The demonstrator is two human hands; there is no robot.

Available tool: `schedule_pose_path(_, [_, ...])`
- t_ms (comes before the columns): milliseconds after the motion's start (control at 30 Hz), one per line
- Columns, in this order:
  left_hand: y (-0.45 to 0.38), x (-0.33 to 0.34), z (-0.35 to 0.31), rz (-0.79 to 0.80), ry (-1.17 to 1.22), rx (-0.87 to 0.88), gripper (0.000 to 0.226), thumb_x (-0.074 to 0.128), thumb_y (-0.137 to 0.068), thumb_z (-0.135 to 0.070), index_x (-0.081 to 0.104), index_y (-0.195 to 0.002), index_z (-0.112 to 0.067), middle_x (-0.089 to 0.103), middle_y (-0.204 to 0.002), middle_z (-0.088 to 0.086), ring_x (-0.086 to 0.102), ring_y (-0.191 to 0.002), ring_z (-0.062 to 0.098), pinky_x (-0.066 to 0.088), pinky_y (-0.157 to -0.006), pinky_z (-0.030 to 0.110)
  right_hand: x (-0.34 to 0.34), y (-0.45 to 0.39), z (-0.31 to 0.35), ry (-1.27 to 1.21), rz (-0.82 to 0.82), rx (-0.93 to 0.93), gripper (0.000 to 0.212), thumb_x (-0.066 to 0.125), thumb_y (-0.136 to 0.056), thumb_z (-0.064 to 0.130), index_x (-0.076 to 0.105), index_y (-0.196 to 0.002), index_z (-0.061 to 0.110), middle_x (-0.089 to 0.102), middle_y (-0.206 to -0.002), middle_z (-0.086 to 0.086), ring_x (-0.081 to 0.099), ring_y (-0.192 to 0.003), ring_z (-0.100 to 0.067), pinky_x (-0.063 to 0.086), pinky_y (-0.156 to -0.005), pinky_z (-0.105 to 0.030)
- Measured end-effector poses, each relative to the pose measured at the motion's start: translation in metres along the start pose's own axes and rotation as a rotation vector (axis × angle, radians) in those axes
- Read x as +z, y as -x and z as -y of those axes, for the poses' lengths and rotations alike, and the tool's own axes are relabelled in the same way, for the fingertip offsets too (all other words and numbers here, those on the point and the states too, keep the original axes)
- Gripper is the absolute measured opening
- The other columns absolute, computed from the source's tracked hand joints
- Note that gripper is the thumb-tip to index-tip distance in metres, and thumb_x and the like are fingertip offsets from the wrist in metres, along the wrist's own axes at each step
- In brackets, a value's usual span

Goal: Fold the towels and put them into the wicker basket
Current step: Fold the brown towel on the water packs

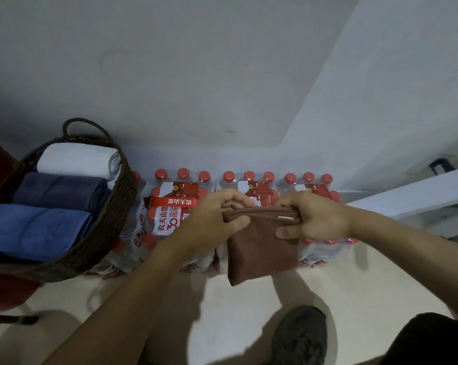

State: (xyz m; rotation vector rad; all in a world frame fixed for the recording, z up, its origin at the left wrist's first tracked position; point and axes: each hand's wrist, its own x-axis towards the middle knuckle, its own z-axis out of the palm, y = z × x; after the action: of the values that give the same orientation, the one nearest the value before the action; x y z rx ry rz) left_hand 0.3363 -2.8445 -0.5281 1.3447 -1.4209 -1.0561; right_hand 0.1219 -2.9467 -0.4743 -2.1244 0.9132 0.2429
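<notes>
Two hands hold a folded brown towel (262, 248) in the air above the floor (235, 299): the left hand (217, 217) and the right hand (309, 217) each curl their fingers round its bunched top edge, and the rest hangs down. To the left, well apart, a wicker basket (112, 227) holds white (75, 159), dark blue-grey (56, 191) and blue (33, 230) folded towels. Behind the hands, shrink-wrapped packs of red-capped water bottles (170, 206) line the wall.

- Left hand (217, 219), reaching in from 7 o'clock, fingers curled, pinching the left end of the brown towel's (262, 248) folded top edge.
- Right hand (312, 219), forearm entering from 4 o'clock, gripping the right end, thumb pressed on the cloth's front.
</notes>
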Motion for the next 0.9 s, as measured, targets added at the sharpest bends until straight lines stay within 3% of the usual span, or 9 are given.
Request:
schedule_pose_path(100, [-0.004, 0.008, 0.016, -0.018, 0.026, -0.050, 0.023, 0.070, -0.086, -0.010, 0.066, -0.102, -0.026, 0.071, -0.094, -0.010, 0.068, -0.093, 0.005, 0.056, -0.079, 0.021, -0.002, 0.004, -0.028, -0.407, 0.066, 0.099, 0.016, 0.073, -0.089, 0.018, 0.069, -0.102, 0.010, 0.072, -0.090, -0.014, 0.068, -0.082, -0.033, 0.056, -0.079, -0.045])
schedule_pose_path(233, [-0.015, 0.029, 0.036, -0.307, 0.215, -0.209, 0.039, 0.069, -0.088, -0.015, 0.055, -0.123, -0.024, 0.063, -0.115, -0.009, 0.063, -0.105, 0.008, 0.053, -0.079, 0.015, 0.013, -0.018, -0.056, -0.734, -0.186, 0.299, 0.032, 0.067, -0.094, 0.022, 0.061, -0.118, 0.003, 0.065, -0.098, -0.016, 0.062, -0.087, -0.031, 0.051, -0.086, -0.044])
schedule_pose_path(300, [-0.014, 0.044, 0.047, -0.475, 0.023, -0.259, 0.044, 0.067, -0.089, -0.015, 0.050, -0.130, -0.022, 0.056, -0.121, -0.010, 0.058, -0.108, 0.007, 0.054, -0.081, 0.016, 0.025, -0.033, -0.071, -0.657, -0.398, 0.427, 0.018, 0.067, -0.094, 0.022, 0.062, -0.103, 0.007, 0.066, -0.087, -0.012, 0.063, -0.080, -0.029, 0.052, -0.083, -0.040])
schedule_pose_path(367, [-0.008, 0.061, 0.056, -0.581, -0.251, -0.188, 0.039, 0.065, -0.087, -0.009, 0.054, -0.122, -0.019, 0.053, -0.118, -0.008, 0.054, -0.110, 0.012, 0.052, -0.093, 0.031, 0.036, -0.040, -0.083, -0.364, -0.557, 0.479, 0.012, 0.065, -0.091, 0.018, 0.061, -0.083, 0.011, 0.060, -0.073, -0.005, 0.057, -0.073, -0.024, 0.046, -0.074, -0.033])
schedule_pose_path(467, [0.007, 0.090, 0.067, -0.450, -0.442, 0.053, 0.033, 0.063, -0.082, -0.005, 0.058, -0.113, -0.017, 0.054, -0.120, -0.001, 0.048, -0.114, 0.014, 0.042, -0.103, 0.032, 0.054, -0.035, -0.082, -0.091, -0.561, 0.207, 0.012, 0.065, -0.085, 0.013, 0.062, -0.096, 0.011, 0.062, -0.090, -0.004, 0.058, -0.081, -0.020, 0.049, -0.078, -0.031])
schedule_pose_path(567, [0.021, 0.105, 0.089, -0.281, -0.548, 0.230, 0.031, 0.061, -0.081, -0.008, 0.062, -0.112, -0.013, 0.054, -0.119, 0.001, 0.049, -0.113, 0.015, 0.041, -0.101, 0.028, 0.075, -0.031, -0.078, 0.187, -0.291, -0.086, 0.029, 0.068, -0.080, 0.022, 0.065, -0.108, 0.021, 0.058, -0.108, 0.000, 0.055, -0.100, -0.018, 0.047, -0.090, -0.031])
schedule_pose_path(667, [0.025, 0.104, 0.108, -0.195, -0.626, 0.253, 0.035, 0.063, -0.084, -0.023, 0.061, -0.117, -0.011, 0.053, -0.123, 0.001, 0.049, -0.116, 0.016, 0.044, -0.100, 0.035, 0.080, -0.032, -0.085, 0.324, -0.187, -0.133, 0.049, 0.073, -0.078, 0.043, 0.062, -0.123, 0.025, 0.053, -0.116, 0.004, 0.047, -0.110, -0.015, 0.042, -0.099, -0.031])
schedule_pose_path(800, [0.023, 0.084, 0.118, -0.045, -0.593, 0.236, 0.063, 0.070, -0.077, -0.054, 0.056, -0.126, -0.018, 0.049, -0.132, -0.003, 0.042, -0.124, 0.006, 0.038, -0.106, 0.026, 0.076, -0.023, -0.096, 0.283, -0.196, -0.191, 0.067, 0.080, -0.072, 0.053, 0.060, -0.126, 0.020, 0.056, -0.125, 0.002, 0.048, -0.115, -0.014, 0.040, -0.103, -0.029])
schedule_pose_path(900, [0.021, 0.070, 0.123, 0.084, -0.656, 0.245, 0.076, 0.079, -0.070, -0.049, 0.051, -0.133, -0.018, 0.044, -0.139, -0.003, 0.041, -0.129, 0.012, 0.036, -0.109, 0.027, 0.078, -0.017, -0.102, 0.217, -0.222, -0.187, 0.070, 0.084, -0.067, 0.055, 0.060, -0.124, 0.023, 0.059, -0.128, 0.005, 0.051, -0.114, -0.010, 0.044, -0.102, -0.029])
